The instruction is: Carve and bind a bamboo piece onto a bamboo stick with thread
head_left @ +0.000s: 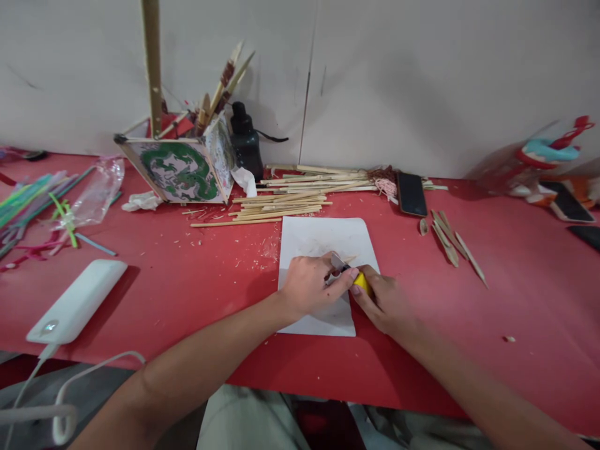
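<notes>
My right hand is closed round the yellow handle of a utility knife, whose blade points up and left. Against the knife rests the thumb of my left hand; its fingers are curled round something too small and hidden to name. A thin pale wooden tip shows just beyond the blade. Both hands are close together over a white sheet of paper, which bears fine shavings and lies on the red table.
Behind the paper lie bamboo sticks, a dragon-pictured box, a black bottle and a phone. Carved wooden pieces are at right. A white power bank and coloured pipe cleaners lie left.
</notes>
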{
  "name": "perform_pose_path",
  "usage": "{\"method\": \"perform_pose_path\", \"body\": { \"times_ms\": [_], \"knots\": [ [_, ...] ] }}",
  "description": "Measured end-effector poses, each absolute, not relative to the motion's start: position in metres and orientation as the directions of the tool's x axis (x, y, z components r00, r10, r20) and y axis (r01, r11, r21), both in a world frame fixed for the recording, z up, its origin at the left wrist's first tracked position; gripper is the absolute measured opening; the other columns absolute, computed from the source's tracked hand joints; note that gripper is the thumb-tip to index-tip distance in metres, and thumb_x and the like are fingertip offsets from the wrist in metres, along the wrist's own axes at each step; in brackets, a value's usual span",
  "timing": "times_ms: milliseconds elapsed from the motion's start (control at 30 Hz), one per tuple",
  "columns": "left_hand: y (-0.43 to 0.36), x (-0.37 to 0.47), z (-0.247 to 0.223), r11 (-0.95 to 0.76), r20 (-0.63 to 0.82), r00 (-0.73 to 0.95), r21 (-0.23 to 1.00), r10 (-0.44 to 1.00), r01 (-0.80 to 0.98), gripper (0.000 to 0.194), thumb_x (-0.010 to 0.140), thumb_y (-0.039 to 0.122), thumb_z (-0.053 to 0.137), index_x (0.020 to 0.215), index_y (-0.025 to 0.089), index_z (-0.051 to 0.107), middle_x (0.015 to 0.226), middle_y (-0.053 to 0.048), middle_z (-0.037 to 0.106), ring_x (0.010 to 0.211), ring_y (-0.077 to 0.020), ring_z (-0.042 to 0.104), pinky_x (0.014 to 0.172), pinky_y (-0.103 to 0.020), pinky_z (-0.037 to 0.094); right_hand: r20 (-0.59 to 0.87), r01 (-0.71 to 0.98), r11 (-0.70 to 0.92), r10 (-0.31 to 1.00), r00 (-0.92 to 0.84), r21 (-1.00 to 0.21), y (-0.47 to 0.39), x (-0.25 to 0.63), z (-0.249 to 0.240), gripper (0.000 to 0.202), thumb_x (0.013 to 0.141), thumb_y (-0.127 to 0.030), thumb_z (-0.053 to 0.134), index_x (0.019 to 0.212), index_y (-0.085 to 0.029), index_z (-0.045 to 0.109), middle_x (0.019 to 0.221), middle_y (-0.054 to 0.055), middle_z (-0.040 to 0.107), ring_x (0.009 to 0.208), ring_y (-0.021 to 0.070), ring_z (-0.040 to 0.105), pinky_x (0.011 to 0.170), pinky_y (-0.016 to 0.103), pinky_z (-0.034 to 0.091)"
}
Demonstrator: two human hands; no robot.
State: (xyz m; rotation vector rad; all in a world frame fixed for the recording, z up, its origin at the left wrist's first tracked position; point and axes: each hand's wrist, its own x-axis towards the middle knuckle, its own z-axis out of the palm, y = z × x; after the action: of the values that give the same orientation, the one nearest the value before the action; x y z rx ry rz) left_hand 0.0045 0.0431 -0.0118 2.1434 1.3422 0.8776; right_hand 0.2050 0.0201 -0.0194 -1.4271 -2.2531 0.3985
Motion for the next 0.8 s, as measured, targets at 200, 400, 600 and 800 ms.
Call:
{"method": "perform_pose_path", "body": {
  "times_ms": [200,400,600,800],
  "knots": [
    [0.044,0.003,-0.009,-0.442,0.278,0.35,0.663,0.895,0.604,0.052,0.099,0.06,0.045,0.075,0.019,0.064,0.056,-0.001,0.062,0.052,-0.014,0.057,0.054,-0.03,0.031,0.24,0.785,0.443,0.896,-0.374,-0.433,0.02,0.205,-0.018,0.037,0.104,-0.052,0.037,0.098,-0.02,0.054,0.058,0.002,0.063,0.049,0.0205,0.06,0.049,0.029,0.035],
    [0.049,-0.006,-0.006,-0.405,0.345,0.211,0.765,0.914,0.5,0.057,0.099,0.061,0.046,0.06,0.019,0.049,0.048,0.0,0.05,0.046,-0.0095,0.044,0.05,-0.028,0.027,0.161,0.815,0.442,0.897,-0.412,-0.374,0.036,0.187,0.008,0.043,0.105,-0.055,0.038,0.104,-0.018,0.059,0.069,0.005,0.07,0.059,0.021,0.064,0.055,0.03,0.034],
    [0.087,-0.021,-0.022,-0.28,0.344,-0.166,0.906,0.924,0.317,0.058,0.096,0.064,0.055,0.061,0.02,0.039,0.052,0.004,0.041,0.049,-0.0075,0.034,0.048,-0.026,0.022,0.016,0.889,0.44,0.897,-0.441,-0.127,0.094,0.149,0.042,0.02,0.095,-0.026,0.056,0.112,-0.02,0.064,0.096,0.011,0.078,0.082,0.0267,0.07,0.061,0.033,0.027],
    [0.099,-0.028,-0.025,-0.259,0.338,-0.171,0.894,0.925,0.366,0.055,0.095,0.061,0.06,0.065,0.019,0.041,0.055,0.005,0.039,0.052,-0.0073,0.032,0.05,-0.026,0.022,0.151,0.925,0.33,0.94,-0.305,-0.189,0.11,0.13,0.021,0.029,0.092,-0.019,0.055,0.119,-0.019,0.066,0.106,0.013,0.079,0.088,0.0273,0.071,0.068,0.034,0.033]
  ]
}}
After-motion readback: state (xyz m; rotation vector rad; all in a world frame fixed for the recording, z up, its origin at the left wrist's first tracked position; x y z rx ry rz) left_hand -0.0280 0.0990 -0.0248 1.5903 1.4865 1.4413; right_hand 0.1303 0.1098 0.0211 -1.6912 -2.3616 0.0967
